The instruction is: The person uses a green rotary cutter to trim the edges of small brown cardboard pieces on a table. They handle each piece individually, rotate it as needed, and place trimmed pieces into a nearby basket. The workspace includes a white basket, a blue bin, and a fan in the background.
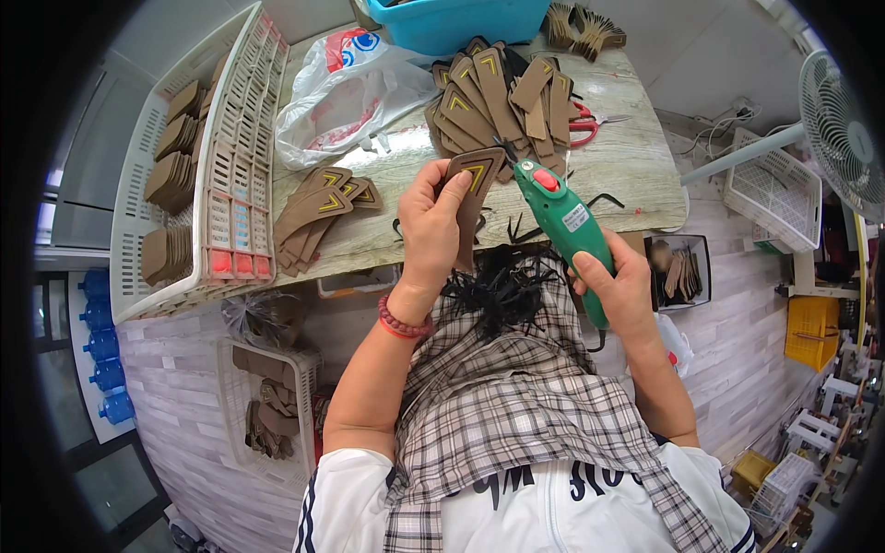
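Nearest, at the bottom middle, is a brown, black and white checked cloth apron (498,396) over a white shirt (355,493). A heap of thin black scraps (502,293) lies on the apron's top part. In the middle of the frame, the left hand (433,217) has a grip that pinches a flat brown piece with a yellow V-shaped mark (477,189), its thumb on the front. Right of the middle, the right hand (618,281) has its grip wrapped around a green hand tool with a red button (567,212). The tool's dark tip is by the top right corner of the brown piece; I cannot tell if they touch. Behind the hands is the pale, wood-look bench (636,170). A small pile of brown marked pieces (318,207) lies left of the middle, and a bigger spread-out pile of brown pieces (475,101) is at the upper middle. Just right of that are scissors with red handles (584,135). A crumpled white plastic bag (355,101) lies at the upper left, beside a tall cream plastic crate with holes (241,175). Farther back, at the top, sits a bright blue plastic tub (461,26). A white round fan (839,120) stands at the upper right.
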Action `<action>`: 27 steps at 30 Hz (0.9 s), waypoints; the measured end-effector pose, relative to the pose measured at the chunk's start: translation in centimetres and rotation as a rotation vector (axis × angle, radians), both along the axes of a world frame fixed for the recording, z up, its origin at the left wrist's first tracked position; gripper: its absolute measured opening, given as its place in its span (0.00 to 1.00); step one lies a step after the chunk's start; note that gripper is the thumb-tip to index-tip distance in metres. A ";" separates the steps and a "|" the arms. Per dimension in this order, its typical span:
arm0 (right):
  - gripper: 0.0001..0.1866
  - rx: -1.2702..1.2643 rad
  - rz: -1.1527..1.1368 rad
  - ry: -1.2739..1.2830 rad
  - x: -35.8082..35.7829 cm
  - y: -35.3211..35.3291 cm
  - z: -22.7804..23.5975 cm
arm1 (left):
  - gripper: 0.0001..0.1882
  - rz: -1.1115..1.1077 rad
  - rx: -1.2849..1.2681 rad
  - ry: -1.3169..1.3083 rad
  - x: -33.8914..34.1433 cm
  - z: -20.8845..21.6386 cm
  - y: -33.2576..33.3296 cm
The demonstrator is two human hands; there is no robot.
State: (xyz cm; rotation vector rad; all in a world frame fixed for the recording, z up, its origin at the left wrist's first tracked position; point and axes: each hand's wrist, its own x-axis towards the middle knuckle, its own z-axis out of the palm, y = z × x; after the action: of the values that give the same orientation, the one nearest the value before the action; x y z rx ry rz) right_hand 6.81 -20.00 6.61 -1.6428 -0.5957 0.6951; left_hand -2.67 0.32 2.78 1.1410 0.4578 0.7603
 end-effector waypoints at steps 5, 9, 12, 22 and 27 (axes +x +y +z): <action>0.19 -0.040 0.037 -0.017 0.6 -0.5 0.5 | 0.05 -0.021 0.175 0.079 -0.5 0.5 1.2; 0.19 -0.060 0.074 0.001 1.0 -0.8 1.0 | 0.05 -0.086 0.211 0.105 -1.0 1.0 2.4; 0.19 -0.057 0.097 0.021 1.2 -1.0 1.3 | 0.06 -0.106 0.266 0.119 -1.1 1.3 3.0; 0.20 -0.172 0.219 -0.093 2.4 -1.4 1.9 | 0.06 -0.270 0.407 0.258 -2.1 3.1 5.0; 0.20 -0.217 0.250 -0.125 2.4 -1.2 2.5 | 0.06 -0.346 0.324 0.312 -2.2 3.2 4.9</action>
State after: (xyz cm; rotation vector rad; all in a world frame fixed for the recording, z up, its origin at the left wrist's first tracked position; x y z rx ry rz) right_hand 9.24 -21.16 9.08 -1.8410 -0.8505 0.8671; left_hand -4.87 5.26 6.03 1.6053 0.3882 0.3591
